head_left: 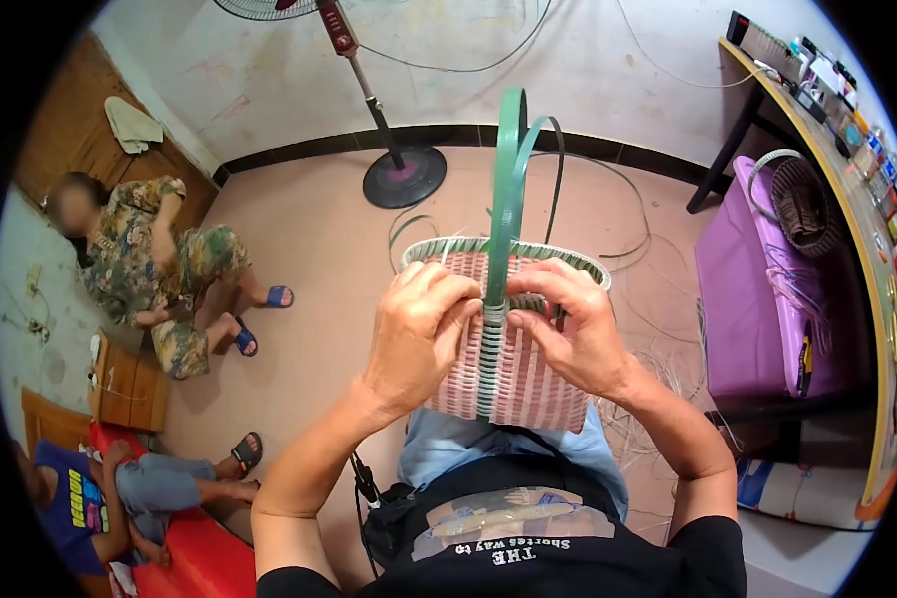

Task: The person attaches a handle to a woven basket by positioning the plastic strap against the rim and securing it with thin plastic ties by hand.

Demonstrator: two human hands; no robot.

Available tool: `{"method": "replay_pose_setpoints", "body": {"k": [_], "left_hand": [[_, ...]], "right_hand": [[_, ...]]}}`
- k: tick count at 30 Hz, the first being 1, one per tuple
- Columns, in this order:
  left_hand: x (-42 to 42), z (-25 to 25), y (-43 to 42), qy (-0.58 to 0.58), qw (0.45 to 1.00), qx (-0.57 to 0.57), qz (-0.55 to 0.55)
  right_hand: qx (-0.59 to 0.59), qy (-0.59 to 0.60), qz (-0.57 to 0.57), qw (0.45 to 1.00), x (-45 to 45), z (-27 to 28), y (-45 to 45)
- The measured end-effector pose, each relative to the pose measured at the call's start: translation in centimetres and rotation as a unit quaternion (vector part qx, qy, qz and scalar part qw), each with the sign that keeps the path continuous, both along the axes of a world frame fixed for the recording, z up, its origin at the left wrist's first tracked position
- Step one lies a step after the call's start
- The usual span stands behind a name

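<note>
The pink-and-white woven basket (pixel 516 384) sits upright before my lap, its green handle (pixel 509 179) standing tall. My left hand (pixel 421 324) and right hand (pixel 572 324) pinch it at the rim, either side of the handle's foot. Beyond stands a fan (pixel 405 177); a purple bin (pixel 747 289) is off right, near a cluttered table (pixel 872 329).

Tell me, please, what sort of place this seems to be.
Probably a room in a home, used for weaving: a pedestal fan by the wall, loose strips on the floor, and a woven basket between the left hand and right hand.
</note>
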State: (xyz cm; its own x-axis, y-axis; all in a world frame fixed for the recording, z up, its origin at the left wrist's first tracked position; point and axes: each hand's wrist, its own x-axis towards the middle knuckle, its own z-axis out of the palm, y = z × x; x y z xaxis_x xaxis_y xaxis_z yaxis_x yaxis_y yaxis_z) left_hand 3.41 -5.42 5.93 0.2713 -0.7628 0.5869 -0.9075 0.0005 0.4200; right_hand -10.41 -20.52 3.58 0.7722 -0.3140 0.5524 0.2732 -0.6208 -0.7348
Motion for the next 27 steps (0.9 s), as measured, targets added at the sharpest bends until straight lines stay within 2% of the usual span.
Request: {"method": "replay_pose_setpoints", "body": {"k": [2,5,6,9,12,14,16,19,22,23,25,27], "left_hand": [[0.0,0.1,0.4,0.007,1.0,0.004,-0.012],[-0.7,1.0,0.6,-0.108,0.994,0.017,0.002],[-0.7,0.7,0.5,-0.101,0.995,0.003,-0.011],[-0.9,0.7,0.8,-0.037,0.997,0.059,0.013],[-1.2,-0.1,0.6,0.029,0.998,0.039,0.031],[-0.8,-0.2,0.4,0.107,0.994,0.016,0.008],[-0.5,-0.2,0.3,0.183,0.983,0.021,-0.006],[0.7,-0.9,0.5,0.308,0.949,0.059,-0.04],[1.7,-2.1,0.0,0.465,0.879,0.012,-0.104],[2.1,-2.2,0.0,0.481,0.869,0.024,-0.113],[2.8,-2.4,0.3,0.515,0.846,0.05,-0.131],[2.8,-2.6,-0.1,0.524,0.841,0.032,-0.132]], "right_hand": [[0.034,-0.018,-0.005,0.999,0.1,-0.5,0.2],[0.033,-0.017,-0.023,0.999,0.1,-1.1,0.1],[0.019,-0.014,-0.027,0.999,0.1,-1.3,0.0],[-0.034,-0.043,-0.037,0.998,0.5,-1.4,-0.2],[-0.031,-0.054,-0.04,0.997,0.9,-2.0,-0.4],[-0.005,-0.04,-0.041,0.998,0.9,-2.0,-0.4],[-0.031,-0.046,-0.027,0.998,1.0,-2.0,-0.9],[-0.051,-0.053,-0.004,0.997,1.2,-2.3,-1.3],[-0.06,-0.048,-0.006,0.997,1.3,-2.3,-1.5],[-0.065,-0.046,-0.012,0.997,1.3,-2.2,-1.5],[0.003,-0.021,-0.03,0.999,1.4,-1.9,-1.0],[0.032,-0.005,-0.036,0.999,1.4,-1.7,-1.0]]}}
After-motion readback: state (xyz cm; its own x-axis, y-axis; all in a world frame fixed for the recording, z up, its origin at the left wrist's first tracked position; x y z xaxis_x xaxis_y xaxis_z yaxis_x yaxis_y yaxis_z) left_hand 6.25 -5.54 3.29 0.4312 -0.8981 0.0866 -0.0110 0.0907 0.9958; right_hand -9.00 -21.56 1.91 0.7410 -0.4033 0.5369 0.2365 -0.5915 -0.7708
